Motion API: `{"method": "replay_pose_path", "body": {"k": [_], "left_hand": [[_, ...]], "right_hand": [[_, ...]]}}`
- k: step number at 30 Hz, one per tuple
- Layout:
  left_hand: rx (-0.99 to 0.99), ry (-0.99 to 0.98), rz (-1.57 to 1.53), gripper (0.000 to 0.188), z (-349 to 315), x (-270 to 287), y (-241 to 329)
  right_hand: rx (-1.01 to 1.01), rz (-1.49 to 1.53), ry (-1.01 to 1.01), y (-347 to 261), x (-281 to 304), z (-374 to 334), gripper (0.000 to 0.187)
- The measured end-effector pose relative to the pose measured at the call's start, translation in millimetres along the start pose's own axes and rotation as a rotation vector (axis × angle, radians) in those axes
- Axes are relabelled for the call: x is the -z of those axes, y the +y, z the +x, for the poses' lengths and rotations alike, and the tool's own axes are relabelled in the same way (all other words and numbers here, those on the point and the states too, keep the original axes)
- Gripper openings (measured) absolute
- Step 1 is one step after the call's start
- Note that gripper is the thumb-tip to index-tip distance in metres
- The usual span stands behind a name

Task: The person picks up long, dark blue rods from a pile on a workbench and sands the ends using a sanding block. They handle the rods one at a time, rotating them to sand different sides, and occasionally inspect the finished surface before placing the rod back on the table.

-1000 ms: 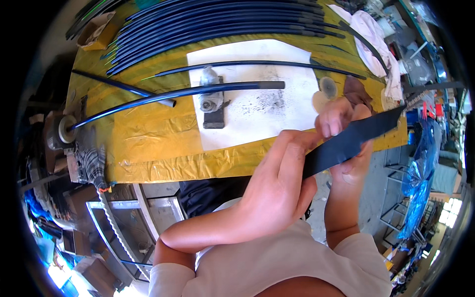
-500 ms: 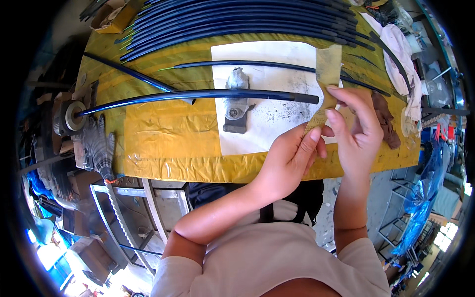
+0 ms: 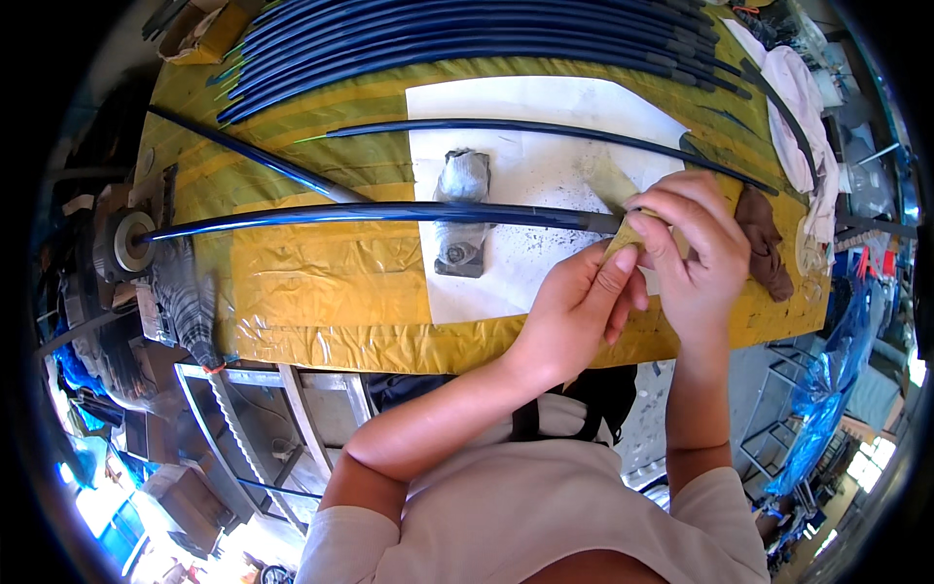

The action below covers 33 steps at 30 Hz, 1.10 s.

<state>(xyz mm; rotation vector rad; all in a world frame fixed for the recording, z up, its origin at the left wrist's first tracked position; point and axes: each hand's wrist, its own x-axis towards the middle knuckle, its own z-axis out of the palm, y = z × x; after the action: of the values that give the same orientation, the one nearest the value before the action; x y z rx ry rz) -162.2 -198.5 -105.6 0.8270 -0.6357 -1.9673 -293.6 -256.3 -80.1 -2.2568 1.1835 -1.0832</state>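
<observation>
A tan strip of what looks like sandpaper (image 3: 611, 183) is pinched in both my hands, its far end blurred. My left hand (image 3: 569, 316) is closed on the near end, thumb on top. On the right, the fingers and thumb of my right hand (image 3: 696, 253) are closed on the strip by the tip of a dark blue rod (image 3: 370, 214). The strip lies against the rod's dark right end; how far it wraps round is hidden by my fingers. The rod's left end sits in a round metal chuck (image 3: 131, 241), and its middle rests over a grey cloth-wrapped support (image 3: 461, 177).
White paper (image 3: 545, 102) with dark dust lies under the support on the yellow-covered table (image 3: 321, 331). Several blue rods (image 3: 467, 49) lie at the back. A second rod (image 3: 525, 128) crosses the paper. A grey glove (image 3: 185, 302) hangs beside the chuck; a brown cloth (image 3: 764, 243) lies right.
The strip, upright and apart from the rod's tip before, has folded down against it. My right hand's fingers have closed in over it. The view has shifted slightly.
</observation>
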Motion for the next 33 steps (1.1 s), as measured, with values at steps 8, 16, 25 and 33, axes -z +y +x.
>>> {"method": "replay_pose_path", "body": {"k": [8, 16, 25, 33], "left_hand": [[0.086, -0.019, -0.093, 0.023, -3, 4, -14], [-0.054, 0.095, -0.028, 0.025, 1, -7, -14], [-0.069, -0.025, 0.024, 0.024, -5, -12, -5], [-0.036, 0.134, 0.067, 0.026, 5, -2, -12]], "right_hand": [[-0.063, -0.051, -0.129, -8, 12, 4, 0.032], [-0.12, -0.07, -0.106, -2, 9, -10, 0.038], [-0.037, -0.061, -0.084, -17, 23, -6, 0.04], [-0.08, -0.039, -0.113, -5, 2, -4, 0.027]]}}
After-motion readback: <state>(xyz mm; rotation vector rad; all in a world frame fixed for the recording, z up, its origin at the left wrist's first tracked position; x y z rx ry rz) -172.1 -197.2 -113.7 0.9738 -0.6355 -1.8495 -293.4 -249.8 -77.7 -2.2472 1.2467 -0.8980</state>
